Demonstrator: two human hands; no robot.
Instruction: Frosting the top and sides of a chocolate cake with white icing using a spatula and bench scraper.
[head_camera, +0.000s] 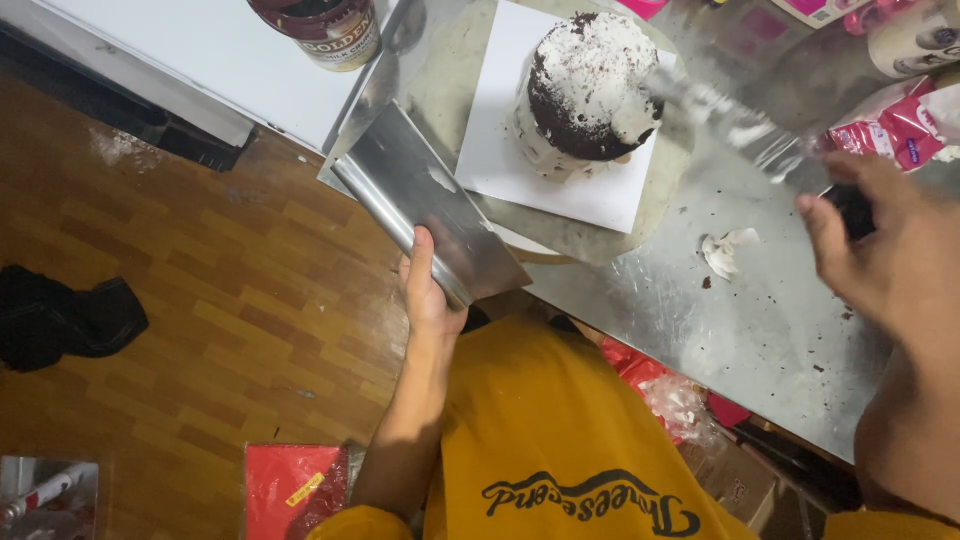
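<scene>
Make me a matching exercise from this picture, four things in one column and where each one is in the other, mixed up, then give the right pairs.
Things:
1. metal scraper
2. spatula
3. cake
4. dab of cream

Places:
A. on the white board
B. in the left hand
C. loose on the steel table
D. in the right hand

Pairs: 1-B, 2-D, 3-A, 4-C
</scene>
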